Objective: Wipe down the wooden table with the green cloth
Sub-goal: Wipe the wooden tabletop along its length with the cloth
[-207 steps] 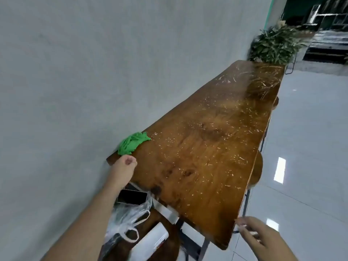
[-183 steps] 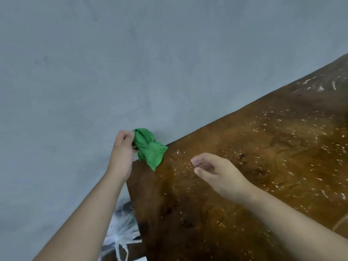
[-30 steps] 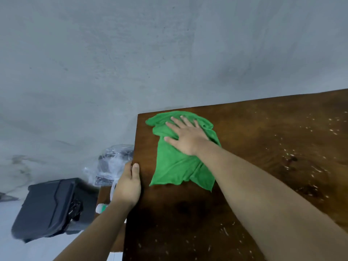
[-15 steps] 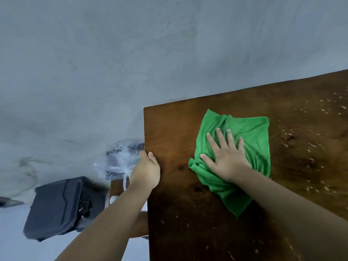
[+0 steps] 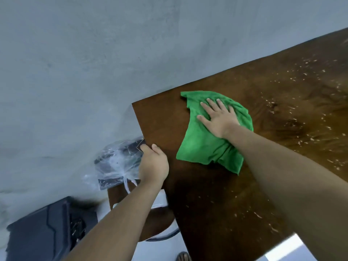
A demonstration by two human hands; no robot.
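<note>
The green cloth (image 5: 199, 146) lies spread on the dark wooden table (image 5: 207, 204), near its left end and close to the wall-side edge. My right hand (image 5: 219, 117) presses flat on the cloth's upper part with fingers spread. My left hand (image 5: 153, 164) curls over the table's left end edge, thumb on top. White crumbs and specks (image 5: 301, 76) dot the wood to the right of the cloth and along the near side.
A grey wall (image 5: 94, 53) runs along the table's far side. Past the left end, a clear plastic bag (image 5: 116, 161) with dark items sits on a round wooden stool (image 5: 158, 223). A black case (image 5: 43, 228) stands on the floor at lower left.
My right hand has slid the cloth from the far left corner rightward across the table end. My left hand has stayed on the end edge. The view has tilted.
</note>
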